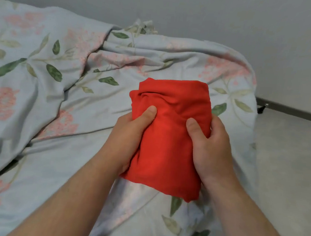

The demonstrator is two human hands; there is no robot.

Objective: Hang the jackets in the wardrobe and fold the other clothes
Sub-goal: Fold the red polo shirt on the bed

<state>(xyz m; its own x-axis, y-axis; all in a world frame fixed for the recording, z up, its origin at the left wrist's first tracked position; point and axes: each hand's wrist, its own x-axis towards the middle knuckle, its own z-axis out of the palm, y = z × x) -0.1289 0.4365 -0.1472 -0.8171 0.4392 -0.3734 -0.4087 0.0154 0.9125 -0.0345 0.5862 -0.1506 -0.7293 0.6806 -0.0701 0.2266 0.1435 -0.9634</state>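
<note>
Above the floral duvet, left hand and right hand grip a folded red garment

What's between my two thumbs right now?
In the head view, only the folded red garment lies between the left hand and right hand thumbs.

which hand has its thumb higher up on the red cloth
The left hand. Its thumb presses the folded red cloth further from the person than the thumb of the right hand, which sits lower, near the cloth's right edge. Both hands grip the same bundle.
</note>
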